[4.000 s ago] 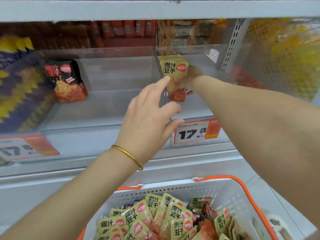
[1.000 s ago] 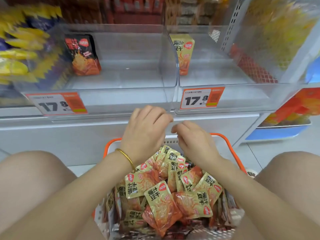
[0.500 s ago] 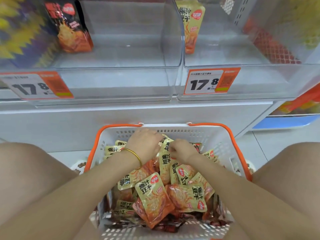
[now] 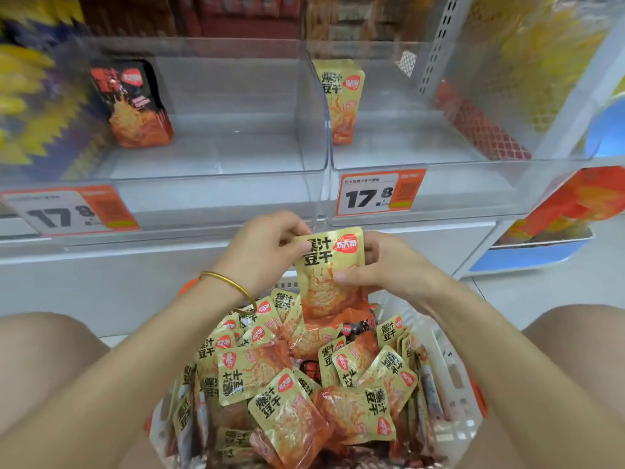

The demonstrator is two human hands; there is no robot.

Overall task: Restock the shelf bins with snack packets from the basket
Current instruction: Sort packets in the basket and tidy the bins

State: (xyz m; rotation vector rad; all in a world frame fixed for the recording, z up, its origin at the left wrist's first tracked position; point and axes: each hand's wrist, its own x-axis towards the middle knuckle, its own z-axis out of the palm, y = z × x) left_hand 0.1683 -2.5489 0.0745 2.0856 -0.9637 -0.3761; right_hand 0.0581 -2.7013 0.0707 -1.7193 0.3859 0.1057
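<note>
Item in hand: I see one gold-and-orange foil snack packet (image 4: 329, 275) held upright just above the white plastic basket with orange handles (image 4: 455, 374), both hands gripping it. My left hand (image 4: 267, 252) curls its fingers over the packet's top left corner; my right hand (image 4: 389, 265) pinches the right edge, thumb across the front. Stock: matching packets fill the basket; one gold packet (image 4: 341, 99) stands in the right clear plastic shelf bin (image 4: 439, 170), one black-and-orange packet (image 4: 132, 103) in the left clear bin (image 4: 216, 177).

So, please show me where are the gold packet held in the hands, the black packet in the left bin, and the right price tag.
gold packet (image 4: 329, 265), head view, on its printed front.
black packet (image 4: 135, 106), head view, middle of its front.
right price tag (image 4: 368, 198), head view, on the printed number.
</note>
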